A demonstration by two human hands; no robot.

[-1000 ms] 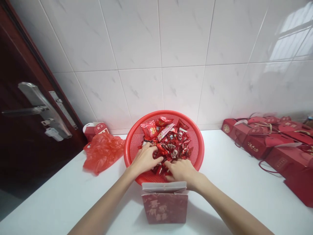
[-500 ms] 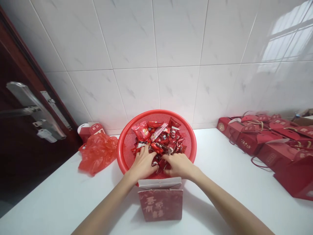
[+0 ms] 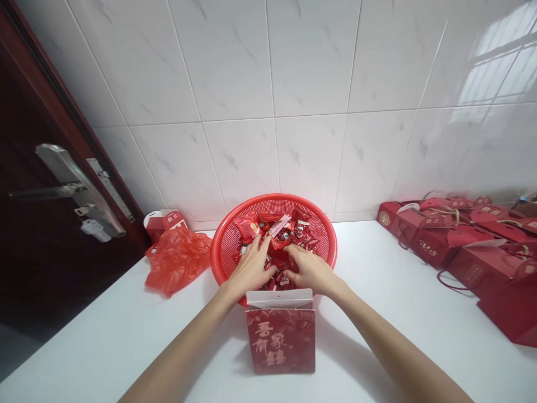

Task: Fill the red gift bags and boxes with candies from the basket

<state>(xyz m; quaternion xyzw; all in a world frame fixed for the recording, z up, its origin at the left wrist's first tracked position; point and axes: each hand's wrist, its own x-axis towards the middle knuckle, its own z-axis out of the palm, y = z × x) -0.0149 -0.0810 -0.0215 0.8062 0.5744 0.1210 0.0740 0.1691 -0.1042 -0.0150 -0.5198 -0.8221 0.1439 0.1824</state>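
Wrapped sweets [image 3: 279, 226], mostly red, are heaped in a red plastic colander [image 3: 331, 254]. My left hand [image 3: 250, 267] rests among them on the left side, its fingers stretched forward and the thumb apart. On the right, my right hand [image 3: 309, 270] reaches into the same heap, with a gap between its bent fingers and thumb. Both hands touch sweets, and neither is closed round one that I can see. Directly in front of the colander stands a dark red gift box [image 3: 282, 341] with pale lettering, its top open and its inside hidden from me.
Several red gift boxes [image 3: 444, 238] with cord handles crowd the right of the white table [image 3: 369, 336]. A crumpled red plastic bag [image 3: 178, 260] lies left of the colander, before a small red box [image 3: 157, 224]. Tiled wall [image 3: 310, 157] closes the back; a dark door [image 3: 42, 240] stands left.
My hands have shifted forward a little in the sweets, and the left fingers have stretched out further. The view has moved slightly.
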